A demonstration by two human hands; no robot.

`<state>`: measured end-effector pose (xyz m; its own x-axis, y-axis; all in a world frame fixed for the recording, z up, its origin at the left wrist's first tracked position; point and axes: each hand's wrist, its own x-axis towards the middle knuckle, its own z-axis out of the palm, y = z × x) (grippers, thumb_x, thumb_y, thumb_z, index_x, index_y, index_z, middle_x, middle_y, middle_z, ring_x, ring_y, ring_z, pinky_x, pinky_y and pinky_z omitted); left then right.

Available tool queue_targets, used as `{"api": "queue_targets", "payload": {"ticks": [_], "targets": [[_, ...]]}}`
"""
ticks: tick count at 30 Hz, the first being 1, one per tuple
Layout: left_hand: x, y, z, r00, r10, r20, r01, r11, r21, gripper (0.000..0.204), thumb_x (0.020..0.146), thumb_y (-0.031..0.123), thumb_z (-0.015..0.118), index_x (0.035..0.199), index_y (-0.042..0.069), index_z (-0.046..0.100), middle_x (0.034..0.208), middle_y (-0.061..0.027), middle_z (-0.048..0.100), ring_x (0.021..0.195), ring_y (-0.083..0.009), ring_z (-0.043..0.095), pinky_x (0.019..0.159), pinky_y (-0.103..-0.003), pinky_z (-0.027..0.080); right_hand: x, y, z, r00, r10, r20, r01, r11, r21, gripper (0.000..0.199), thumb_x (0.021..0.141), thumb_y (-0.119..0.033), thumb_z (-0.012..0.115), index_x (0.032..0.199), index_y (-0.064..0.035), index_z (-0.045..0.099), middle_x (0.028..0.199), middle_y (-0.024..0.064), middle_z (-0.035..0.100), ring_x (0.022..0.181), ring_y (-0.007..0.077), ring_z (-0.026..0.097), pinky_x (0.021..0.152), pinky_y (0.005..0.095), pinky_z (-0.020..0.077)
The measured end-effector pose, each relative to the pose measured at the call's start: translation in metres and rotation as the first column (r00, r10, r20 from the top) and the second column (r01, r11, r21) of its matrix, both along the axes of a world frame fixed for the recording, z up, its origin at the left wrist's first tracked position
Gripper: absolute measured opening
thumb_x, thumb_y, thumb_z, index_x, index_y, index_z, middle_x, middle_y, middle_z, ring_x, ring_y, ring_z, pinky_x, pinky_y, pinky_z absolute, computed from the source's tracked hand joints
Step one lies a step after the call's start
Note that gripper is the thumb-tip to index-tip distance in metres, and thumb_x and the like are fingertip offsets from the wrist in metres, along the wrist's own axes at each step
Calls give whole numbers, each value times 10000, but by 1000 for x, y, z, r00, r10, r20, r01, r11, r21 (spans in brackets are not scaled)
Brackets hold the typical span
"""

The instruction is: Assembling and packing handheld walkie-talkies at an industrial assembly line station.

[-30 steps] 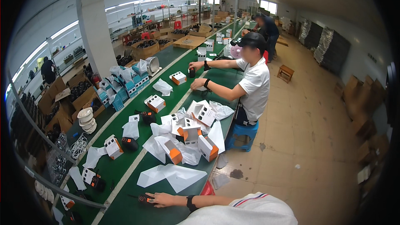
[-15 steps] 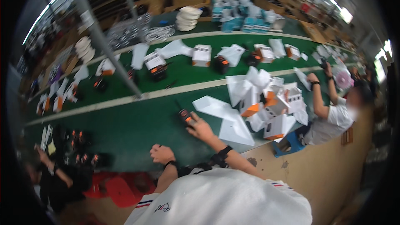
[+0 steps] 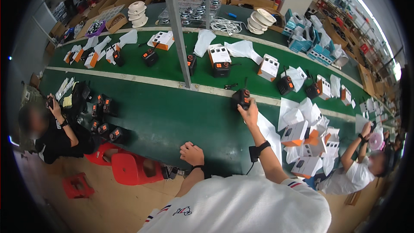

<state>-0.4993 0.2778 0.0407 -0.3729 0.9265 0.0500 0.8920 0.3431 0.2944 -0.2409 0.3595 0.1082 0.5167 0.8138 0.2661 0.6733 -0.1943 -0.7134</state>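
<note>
Black with orange buttons, the small device (image 3: 241, 98) sits in the right hand (image 3: 249, 108), its grip closed on it; the left hand (image 3: 192, 153) rests fisted at the green surface's (image 3: 172, 116) near edge.

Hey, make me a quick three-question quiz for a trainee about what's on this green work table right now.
1. True or false: the right hand grips a small black device with orange buttons out on the green table.
2. Multiple choice: where is the left hand? A) on a white box B) closed in a loose fist at the near edge of the table, holding nothing C) lifting a red stool
3. Fill in: the paper sheets lying near the boxes to the right are coloured ____.

Key
1. True.
2. B.
3. White.
</note>
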Motion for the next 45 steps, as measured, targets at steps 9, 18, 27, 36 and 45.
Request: {"api": "queue_targets", "payload": {"ticks": [9, 18, 27, 36, 45], "targets": [[2, 2, 0, 1000, 16, -3, -16, 999, -43, 134, 782, 151, 494, 915, 147, 496, 994, -64, 462, 930, -267, 455, 787, -411, 338, 93, 82, -3, 980, -17, 197, 11, 999, 35, 375, 710, -148, 707, 979, -53, 464, 971, 154, 530, 902, 374, 552, 749, 442, 463], [1, 2, -2, 998, 22, -62, -25, 999, -41, 136, 776, 155, 504, 911, 149, 493, 991, -68, 460, 925, -264, 456, 763, -405, 331, 54, 142, 14, 805, 222, 550, 12, 921, -389, 536, 719, -197, 666, 1216, -140, 472, 1351, 206, 389, 1244, 364, 386, 942, 507, 358], [2, -1, -1, 999, 5, -54, -5, 1000, 4, 127, 777, 158, 498, 903, 149, 495, 981, -67, 458, 914, -270, 452, 765, -407, 323, 14, 195, -3, 986, 147, 82, -93, 881, -465, 638, 718, -544, 693, 1204, -206, 457, 973, 222, 614, 938, 413, 582, 738, 463, 506], [0, -6, 2, 999, 27, -43, -27, 1000, -10, 134, 784, 166, 490, 916, 143, 493, 991, -74, 462, 937, -277, 458, 774, -408, 337, 26, 129, 4, 975, 219, 31, -218, 975, -42, 450, 730, -257, 729, 1093, -171, 476, 957, 204, 550, 874, 356, 536, 767, 425, 468], [-2, 3, 1, 994, 11, -113, -6, 999, 42, 134, 771, 170, 527, 902, 156, 500, 976, -56, 484, 913, -265, 494, 761, -421, 379, 24, 1, 46, 929, 342, -139, -358, 928, -106, 880, 648, -160, 764, 1290, -84, 167, 983, 226, 586, 828, 441, 597, 774, 436, 481]]}}
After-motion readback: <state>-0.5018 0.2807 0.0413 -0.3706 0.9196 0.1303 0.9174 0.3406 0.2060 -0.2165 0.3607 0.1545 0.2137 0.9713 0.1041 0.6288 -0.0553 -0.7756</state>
